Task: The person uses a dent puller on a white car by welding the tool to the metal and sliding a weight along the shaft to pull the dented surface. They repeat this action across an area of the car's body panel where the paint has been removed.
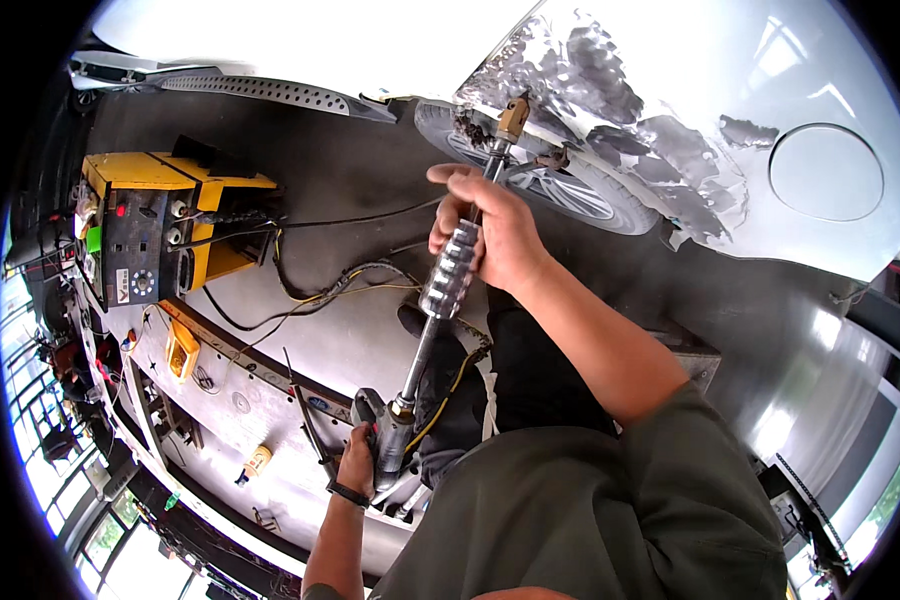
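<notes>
A long metal slide hammer (448,280) slants up in front of me toward a white car body (710,50). My left hand (358,462) is closed round its rear handle, near the dark grip. My right hand (502,228) curls round the shaft at the upper end of the ribbed sliding weight, index finger stretched forward. The brass-coloured head (513,118) is at the edge of a patch of bare, scuffed metal (660,165) above the wheel arch; whether its tip touches cannot be made out. A clamp (550,160) shows beside the head.
A wheel (580,195) sits under the panel, with a round fuel flap (825,170) to the right. At left stands a yellow and black machine (135,235) with dark cables (350,275) trailing from it. A pale platform (230,400) carries a yellow tray (181,350) and a small bottle (258,460).
</notes>
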Motion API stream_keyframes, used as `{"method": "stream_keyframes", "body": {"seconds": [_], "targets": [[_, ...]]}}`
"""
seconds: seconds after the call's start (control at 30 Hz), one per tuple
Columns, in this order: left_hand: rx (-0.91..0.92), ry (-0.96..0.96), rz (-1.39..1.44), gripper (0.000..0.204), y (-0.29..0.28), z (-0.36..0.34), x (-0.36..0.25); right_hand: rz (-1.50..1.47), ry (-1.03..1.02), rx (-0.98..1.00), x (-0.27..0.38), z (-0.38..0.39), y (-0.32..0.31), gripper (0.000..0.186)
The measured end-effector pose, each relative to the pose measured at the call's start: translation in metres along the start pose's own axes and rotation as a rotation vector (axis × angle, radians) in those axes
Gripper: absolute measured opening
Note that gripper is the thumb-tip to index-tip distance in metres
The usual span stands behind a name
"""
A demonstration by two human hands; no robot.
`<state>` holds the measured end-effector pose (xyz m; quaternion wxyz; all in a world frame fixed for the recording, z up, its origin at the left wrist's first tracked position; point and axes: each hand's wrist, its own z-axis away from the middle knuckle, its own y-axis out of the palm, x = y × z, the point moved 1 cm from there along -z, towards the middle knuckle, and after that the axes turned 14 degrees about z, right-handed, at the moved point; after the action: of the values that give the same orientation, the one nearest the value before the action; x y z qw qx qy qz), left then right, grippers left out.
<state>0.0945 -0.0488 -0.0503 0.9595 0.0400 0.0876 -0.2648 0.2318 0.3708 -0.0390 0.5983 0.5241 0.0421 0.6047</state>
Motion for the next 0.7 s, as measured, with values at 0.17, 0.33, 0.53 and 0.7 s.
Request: {"method": "stream_keyframes", "body": {"seconds": [0.17, 0.33, 0.53, 0.7], "targets": [[-0.055, 0.079, 0.025, 0.059, -0.008, 0.0, 0.014, 0.108, 0.041, -0.104, -0.063, 0.06, 0.038, 0.022], [-0.105, 0.098, 0.11, 0.055, -0.015, 0.012, 0.007, -0.006, 0.134, 0.017, -0.088, 0.064, 0.046, 0.017], [-0.324, 0.83, 0.163, 0.046, 0.016, 0.048, -0.006, 0.202, 0.183, -0.04, -0.025, 0.041, 0.024, 0.033], [-0.288, 1.052, 0.198, 0.066, 0.024, 0.011, -0.002, 0.127, 0.245, -0.065, -0.022, 0.032, 0.03, 0.027]]}}
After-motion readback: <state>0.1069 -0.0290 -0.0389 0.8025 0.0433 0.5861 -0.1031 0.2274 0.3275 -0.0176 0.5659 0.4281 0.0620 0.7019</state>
